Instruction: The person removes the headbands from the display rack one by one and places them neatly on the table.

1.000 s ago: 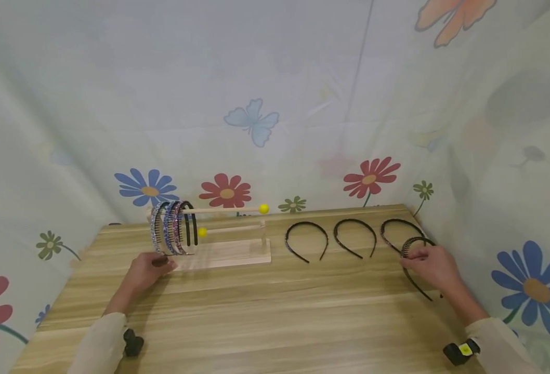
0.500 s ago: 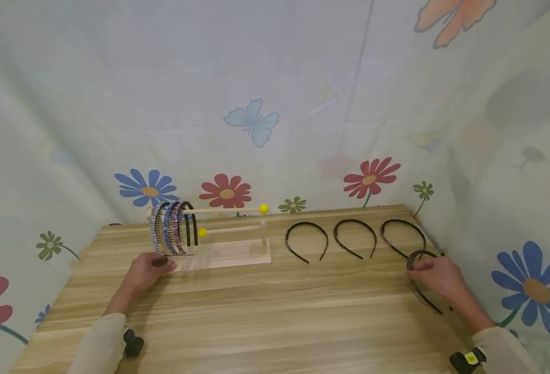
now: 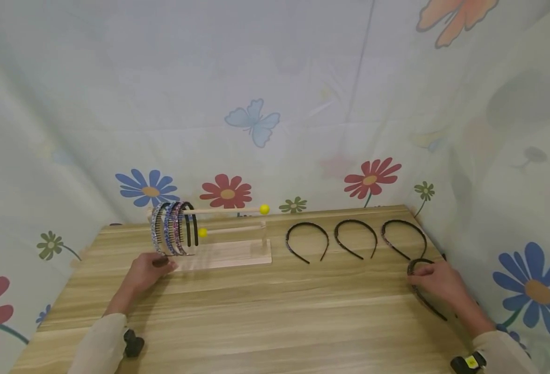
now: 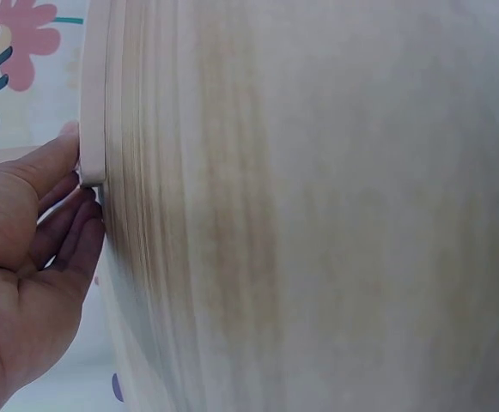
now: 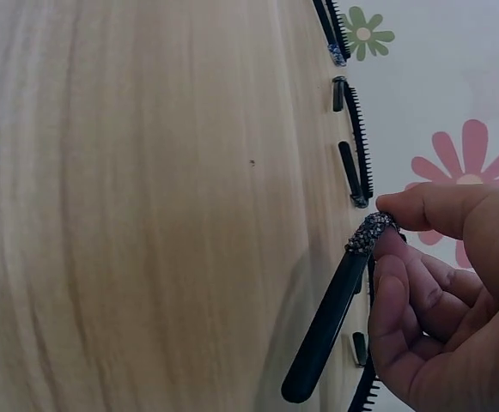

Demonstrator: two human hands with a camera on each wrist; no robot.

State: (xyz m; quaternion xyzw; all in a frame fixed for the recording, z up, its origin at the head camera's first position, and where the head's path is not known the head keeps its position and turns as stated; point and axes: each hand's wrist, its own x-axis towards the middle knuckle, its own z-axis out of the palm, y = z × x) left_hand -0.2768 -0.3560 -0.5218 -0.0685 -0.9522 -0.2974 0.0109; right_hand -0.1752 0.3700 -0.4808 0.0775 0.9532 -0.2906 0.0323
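Observation:
My right hand [image 3: 439, 280] pinches a dark headband [image 3: 433, 308] near the table's right edge. In the right wrist view, thumb and fingers hold this headband [image 5: 326, 326] at its glittery part, with a smooth black end pointing down. My left hand [image 3: 146, 272] holds the front left corner of a wooden headband stand [image 3: 237, 254]; its thumb lies against the base [image 4: 94, 94] in the left wrist view. On the stand's left end hang a silver headband [image 3: 155, 228], a blue one and a pink one, all glittery with comb teeth.
Three dark headbands lie in a row on the wooden table [image 3: 275, 322]: a left one [image 3: 306, 223], a middle one [image 3: 355, 220] and a right one [image 3: 402, 221]. Yellow balls, one a far ball [image 3: 264, 209], tip the stand's rods. A flowered curtain [image 3: 303, 104] surrounds the table.
My right hand has moved right and toward me, lowering the headband to the table, away from the row's right headband. My left hand and the stand have stayed still.

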